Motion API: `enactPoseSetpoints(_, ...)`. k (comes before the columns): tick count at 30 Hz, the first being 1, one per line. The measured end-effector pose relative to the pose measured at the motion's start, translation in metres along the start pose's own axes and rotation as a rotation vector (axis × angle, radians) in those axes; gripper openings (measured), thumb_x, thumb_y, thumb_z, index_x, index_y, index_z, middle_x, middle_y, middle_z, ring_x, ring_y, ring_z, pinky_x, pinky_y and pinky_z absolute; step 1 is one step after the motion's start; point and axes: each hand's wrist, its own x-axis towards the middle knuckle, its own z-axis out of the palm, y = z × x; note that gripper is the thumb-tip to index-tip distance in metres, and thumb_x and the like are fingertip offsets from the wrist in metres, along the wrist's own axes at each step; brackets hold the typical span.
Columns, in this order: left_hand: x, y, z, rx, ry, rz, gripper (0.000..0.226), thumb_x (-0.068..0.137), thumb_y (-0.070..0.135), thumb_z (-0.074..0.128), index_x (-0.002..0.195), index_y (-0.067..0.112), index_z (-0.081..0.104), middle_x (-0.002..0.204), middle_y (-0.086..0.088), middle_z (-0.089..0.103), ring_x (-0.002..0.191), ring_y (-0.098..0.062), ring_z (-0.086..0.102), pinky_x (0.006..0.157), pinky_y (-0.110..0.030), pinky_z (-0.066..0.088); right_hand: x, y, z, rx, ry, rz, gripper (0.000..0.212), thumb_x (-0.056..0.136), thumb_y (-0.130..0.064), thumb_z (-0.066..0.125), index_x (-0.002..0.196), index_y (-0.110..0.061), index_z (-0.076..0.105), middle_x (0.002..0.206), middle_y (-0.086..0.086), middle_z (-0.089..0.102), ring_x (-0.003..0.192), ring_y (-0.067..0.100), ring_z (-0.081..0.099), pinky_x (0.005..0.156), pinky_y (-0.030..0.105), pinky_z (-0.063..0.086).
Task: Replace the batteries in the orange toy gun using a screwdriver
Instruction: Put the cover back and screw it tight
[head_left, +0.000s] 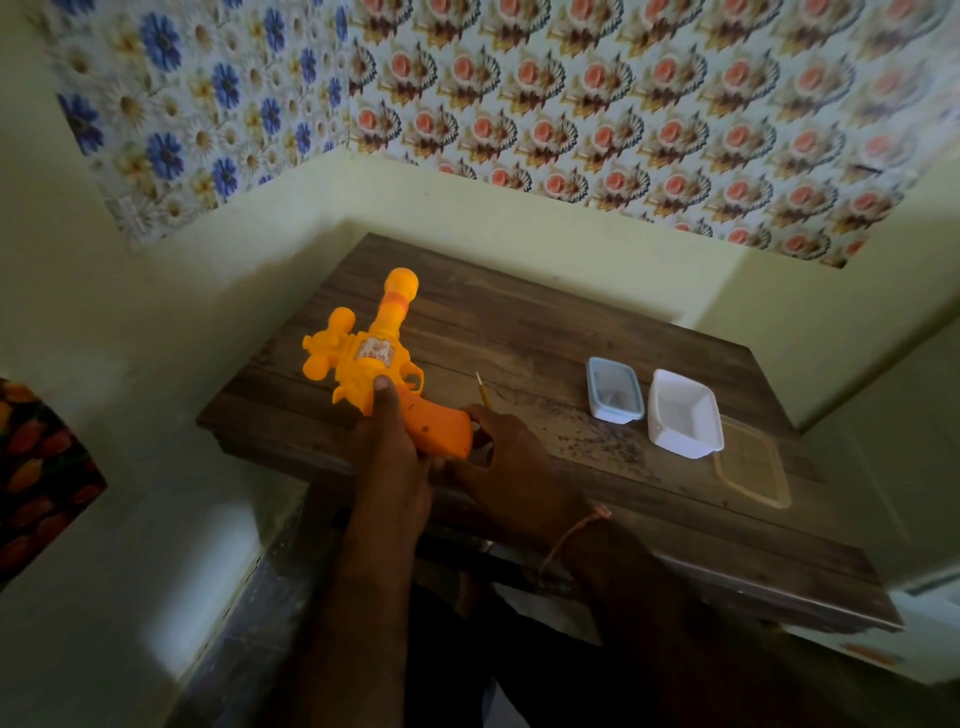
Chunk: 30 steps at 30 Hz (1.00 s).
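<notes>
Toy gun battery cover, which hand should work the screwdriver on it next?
The right hand. It already holds the screwdriver beside the toy gun at the grip's end, while the left hand grips the gun's body and steadies it.

Your left hand (387, 452) holds the toy gun (374, 364) over the table's (545, 338) left near part, barrel pointing away from you. Your right hand (511, 467) sits just right of its grip, holding the screwdriver (484, 394). Two containers (613, 389) (683, 413) stand side by side farther right, a lid (753, 467) nearer you.
</notes>
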Motion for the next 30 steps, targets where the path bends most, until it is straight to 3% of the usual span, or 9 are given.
enactPoseSetpoints(3,-0.002,0.002,0.000,0.015,0.088,0.056,0.024,0.101,0.040,0.047,0.118,0.024,0.051,0.097,-0.001,0.059,0.079,-0.018,0.059,0.061,-0.033,0.049,0.005,0.004,0.003,-0.026,-0.039,0.035,0.060,0.080,-0.037,0.073,0.133,-0.023,0.048,0.123,0.006,0.053,0.101,0.013,0.052,0.074,0.021,0.035)
enactPoseSetpoints(6,0.007,0.000,-0.008,0.111,0.159,0.128,0.010,0.100,0.029,0.052,0.103,0.024,0.060,0.102,-0.004,0.064,0.084,-0.018,0.059,0.080,-0.041,0.052,0.007,0.008,0.006,-0.046,-0.056,0.055,0.064,0.081,-0.040,0.072,0.137,-0.026,0.044,0.124,0.006,0.051,0.105,0.018,0.053,0.082,0.027,0.041)
enactPoseSetpoints(9,0.009,0.000,-0.013,0.248,0.249,0.198,0.021,0.092,0.015,0.058,0.075,0.026,0.060,0.080,0.002,0.062,0.085,-0.025,0.061,0.089,-0.046,0.054,0.009,0.006,0.010,-0.063,-0.074,0.075,0.067,0.081,-0.041,0.071,0.139,-0.025,0.040,0.126,0.006,0.049,0.109,0.021,0.053,0.092,0.036,0.047)
enactPoseSetpoints(13,0.002,0.005,-0.015,0.383,0.346,0.298,0.020,0.088,0.011,0.051,0.093,0.006,0.070,0.081,-0.009,0.065,0.075,-0.025,0.060,0.068,-0.036,0.047,0.010,-0.001,0.016,-0.075,-0.052,0.069,0.065,0.081,-0.039,0.071,0.137,-0.025,0.041,0.125,0.006,0.049,0.109,0.023,0.054,0.091,0.037,0.048)
enactPoseSetpoints(16,0.000,0.005,-0.015,0.389,0.376,0.321,0.020,0.090,0.012,0.049,0.098,0.008,0.067,0.088,-0.012,0.066,0.078,-0.026,0.060,0.073,-0.039,0.049,0.009,-0.005,0.021,-0.100,-0.049,0.082,0.062,0.081,-0.040,0.070,0.135,-0.024,0.043,0.122,0.008,0.050,0.106,0.025,0.055,0.089,0.038,0.048)
enactPoseSetpoints(19,-0.007,0.008,-0.010,0.347,0.443,0.332,0.035,0.084,0.012,0.053,0.117,0.010,0.063,0.118,-0.011,0.064,0.103,-0.029,0.062,0.088,-0.045,0.053,0.006,-0.006,0.023,-0.118,-0.061,0.080,0.062,0.079,-0.042,0.071,0.132,-0.025,0.046,0.122,0.009,0.052,0.107,0.027,0.055,0.091,0.042,0.049)
enactPoseSetpoints(22,-0.016,0.008,-0.006,0.403,0.423,0.425,0.037,0.085,0.008,0.055,0.121,0.012,0.062,0.118,-0.005,0.061,0.108,-0.022,0.058,0.091,-0.038,0.049,0.002,-0.005,0.011,-0.074,-0.092,0.108,0.066,0.082,-0.031,0.070,0.140,-0.023,0.040,0.130,0.009,0.046,0.113,0.026,0.052,0.092,0.035,0.045)
enactPoseSetpoints(26,-0.031,0.000,0.010,0.476,0.294,0.531,0.030,0.088,0.007,0.055,0.116,0.013,0.064,0.117,-0.004,0.061,0.103,-0.016,0.055,0.085,-0.029,0.044,-0.005,0.010,-0.013,0.026,0.010,0.149,0.060,0.088,-0.012,0.061,0.140,-0.032,0.039,0.128,0.011,0.046,0.103,0.018,0.053,0.077,0.023,0.046)
enactPoseSetpoints(30,-0.047,-0.014,0.033,0.526,0.083,0.554,0.027,0.091,0.004,0.057,0.116,0.011,0.063,0.108,0.001,0.059,0.092,-0.010,0.056,0.066,-0.009,0.040,-0.016,0.032,-0.045,-0.028,0.069,0.235,0.075,0.085,0.003,0.055,0.147,-0.030,0.030,0.134,0.011,0.049,0.118,0.023,0.051,0.097,0.031,0.045)
